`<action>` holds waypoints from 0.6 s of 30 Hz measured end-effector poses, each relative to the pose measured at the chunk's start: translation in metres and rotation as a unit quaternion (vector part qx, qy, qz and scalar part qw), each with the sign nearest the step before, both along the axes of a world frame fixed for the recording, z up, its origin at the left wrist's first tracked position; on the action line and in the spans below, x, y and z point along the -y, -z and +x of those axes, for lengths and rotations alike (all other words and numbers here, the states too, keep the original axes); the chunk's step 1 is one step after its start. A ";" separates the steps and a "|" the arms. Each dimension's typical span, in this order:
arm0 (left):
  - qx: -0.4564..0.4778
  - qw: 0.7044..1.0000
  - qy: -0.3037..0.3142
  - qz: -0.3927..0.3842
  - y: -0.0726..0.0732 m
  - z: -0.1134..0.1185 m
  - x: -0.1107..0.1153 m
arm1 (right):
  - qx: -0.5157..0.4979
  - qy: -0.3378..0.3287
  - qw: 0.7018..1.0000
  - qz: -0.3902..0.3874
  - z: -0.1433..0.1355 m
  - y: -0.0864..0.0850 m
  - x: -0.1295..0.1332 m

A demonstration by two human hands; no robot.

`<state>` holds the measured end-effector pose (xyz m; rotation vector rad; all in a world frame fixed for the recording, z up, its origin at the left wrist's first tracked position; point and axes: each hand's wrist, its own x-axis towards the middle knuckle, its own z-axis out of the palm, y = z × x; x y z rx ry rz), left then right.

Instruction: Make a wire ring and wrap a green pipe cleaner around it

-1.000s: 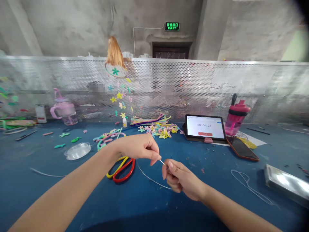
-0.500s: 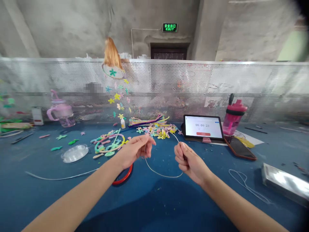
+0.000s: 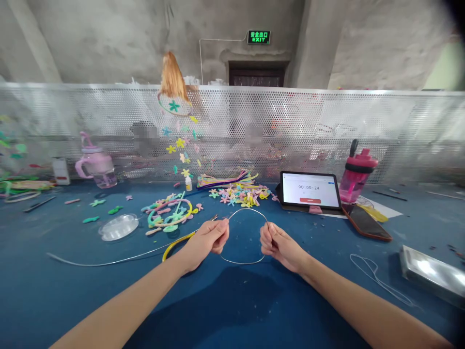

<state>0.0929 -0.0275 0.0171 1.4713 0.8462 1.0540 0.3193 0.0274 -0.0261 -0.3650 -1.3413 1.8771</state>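
Observation:
A thin silvery wire loop (image 3: 242, 263) is held up in front of me, over the blue table. My left hand (image 3: 210, 238) pinches its left side, thumb against the fingers. Closed around the right side of the loop is my right hand (image 3: 279, 244). Partly under my left wrist lies a tool with a yellow curved handle (image 3: 178, 242); its narrow tips show above my hand. Another length of wire (image 3: 109, 264) stretches across the table to the left. Beyond my hands, a pile of small fuzzy flowers (image 3: 247, 195) sits below bundled pipe cleaners (image 3: 227, 181).
A pastel ring (image 3: 165, 224) among fuzzy pieces and a clear plastic dish (image 3: 118, 228) lie left. A tablet (image 3: 310, 190), pink bottle (image 3: 358, 177), phone (image 3: 366, 223), coiled cord (image 3: 378, 281) and metal box (image 3: 432, 271) are right. A perforated metal panel (image 3: 290, 131) bounds the back.
My left hand has gone from loosely spread fingers to a pinch on the wire loop. The loop now looks flatter and lower. Red handle no longer shows by my left forearm; a yellow one does.

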 end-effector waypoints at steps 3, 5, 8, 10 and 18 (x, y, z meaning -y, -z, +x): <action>-0.016 1.000 -0.007 -0.008 0.001 -0.001 -0.005 | 0.001 0.010 1.000 -0.005 -0.001 0.004 -0.004; -0.025 1.000 -0.012 -0.012 0.001 -0.002 -0.008 | 0.002 0.016 1.000 -0.008 0.000 0.005 -0.005; -0.035 0.999 -0.013 -0.018 0.002 -0.004 -0.013 | 0.004 0.020 1.000 -0.012 0.000 0.006 -0.007; -0.040 0.999 -0.014 -0.021 0.005 -0.005 -0.016 | 0.007 0.023 1.000 -0.014 0.001 0.006 -0.007; -0.035 0.999 -0.005 -0.042 0.003 -0.004 -0.020 | 0.015 0.033 0.999 -0.020 0.002 0.003 -0.007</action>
